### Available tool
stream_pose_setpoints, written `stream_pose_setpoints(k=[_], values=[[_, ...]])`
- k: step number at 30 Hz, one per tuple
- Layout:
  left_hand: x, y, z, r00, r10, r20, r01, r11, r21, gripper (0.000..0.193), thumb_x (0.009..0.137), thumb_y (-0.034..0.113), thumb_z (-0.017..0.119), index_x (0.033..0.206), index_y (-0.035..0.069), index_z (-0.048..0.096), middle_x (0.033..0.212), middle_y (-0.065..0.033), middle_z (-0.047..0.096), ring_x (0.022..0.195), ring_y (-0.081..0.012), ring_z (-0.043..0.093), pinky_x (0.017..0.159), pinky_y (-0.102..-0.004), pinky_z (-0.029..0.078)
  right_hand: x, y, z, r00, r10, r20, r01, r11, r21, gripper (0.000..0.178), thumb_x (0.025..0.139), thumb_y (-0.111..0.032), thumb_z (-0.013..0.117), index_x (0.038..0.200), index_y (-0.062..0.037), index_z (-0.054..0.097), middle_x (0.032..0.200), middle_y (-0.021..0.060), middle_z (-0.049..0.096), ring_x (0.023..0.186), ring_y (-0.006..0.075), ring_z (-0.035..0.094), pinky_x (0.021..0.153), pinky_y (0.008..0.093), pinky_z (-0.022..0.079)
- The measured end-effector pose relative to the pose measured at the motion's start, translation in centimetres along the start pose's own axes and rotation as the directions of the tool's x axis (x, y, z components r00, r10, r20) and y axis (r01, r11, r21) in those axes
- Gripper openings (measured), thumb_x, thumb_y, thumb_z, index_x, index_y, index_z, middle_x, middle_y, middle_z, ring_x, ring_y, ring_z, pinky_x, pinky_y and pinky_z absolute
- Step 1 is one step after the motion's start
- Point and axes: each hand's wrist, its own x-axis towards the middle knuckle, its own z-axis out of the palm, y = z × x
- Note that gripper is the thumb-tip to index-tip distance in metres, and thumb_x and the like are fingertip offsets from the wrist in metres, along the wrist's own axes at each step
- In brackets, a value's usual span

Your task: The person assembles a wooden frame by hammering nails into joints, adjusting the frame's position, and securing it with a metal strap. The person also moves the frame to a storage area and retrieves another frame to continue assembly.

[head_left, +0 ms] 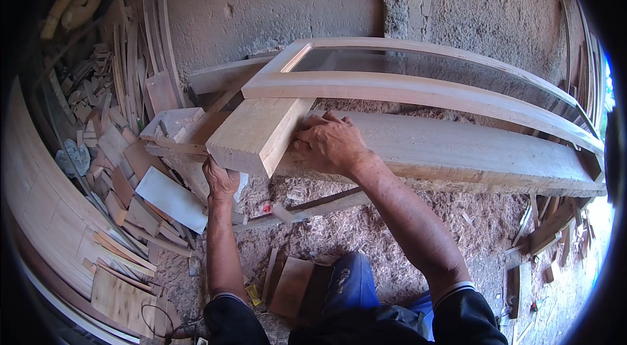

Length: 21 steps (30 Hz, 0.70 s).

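Head-worn fisheye, downward over hands (332, 142) (223, 183)

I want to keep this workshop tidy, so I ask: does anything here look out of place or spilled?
Yes: wood shavings lie strewn below the thick plank, like a spill, and what seems a crumpled plastic bag sits among jumbled offcuts at left, odd beside bare wood. The pale block shows no clear damage.

Yel. hose (57, 11) upper L, wd scraps (113, 142), wht panel (171, 199), shavings (418, 231)
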Motion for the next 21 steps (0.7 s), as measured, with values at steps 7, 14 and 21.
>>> stream_pose_setpoints(k=[7, 14, 21], values=[[-0.6, -0.1, -0.7, 0.995, -0.002, 0.098, 0.004, 1.000, -0.025, 0.077, 0.095, 0.064, 0.053, 0.132, -0.003, 0.049, 0.117, -0.0274, 0.064, 0.106, -0.0470, 0.063, 0.089, -0.0484, 0.050, -1.5, 1.9, -2.2, 0.963, 0.128, 0.239, -0.126, 0.992, -0.025, 0.030, 0.097, -0.034, 0.058, 0.110, -0.0120, 0.073, 0.116, 0.0100, 0.069, 0.105, 0.0283, 0.068, 0.100, 0.0443, 0.051], [0.7, 4.4, -3.9, 0.964, -0.002, -0.266, -0.044, 0.985, -0.165, 0.043, 0.107, 0.023, 0.041, 0.138, -0.006, 0.047, 0.135, -0.0221, 0.059, 0.125, -0.0340, 0.055, 0.109, -0.0456, 0.040, -10.2, 6.9, -8.2, 0.955, 0.280, -0.094, -0.294, 0.933, -0.206, 0.028, 0.100, -0.031, 0.056, 0.100, -0.0072, 0.072, 0.109, 0.0131, 0.070, 0.104, 0.0250, 0.068, 0.094, 0.0434, 0.055], [7.9, 14.8, -2.8, 0.941, 0.175, 0.291, -0.228, 0.960, 0.160, 0.044, 0.105, 0.023, 0.036, 0.126, -0.008, 0.060, 0.131, -0.0239, 0.062, 0.125, -0.0408, 0.055, 0.110, -0.0480, 0.039, -10.2, 7.1, -7.7, 0.944, 0.328, -0.036, -0.328, 0.922, -0.208, 0.024, 0.093, -0.017, 0.053, 0.108, -0.0090, 0.071, 0.110, 0.0128, 0.068, 0.110, 0.0262, 0.064, 0.095, 0.0418, 0.054]])
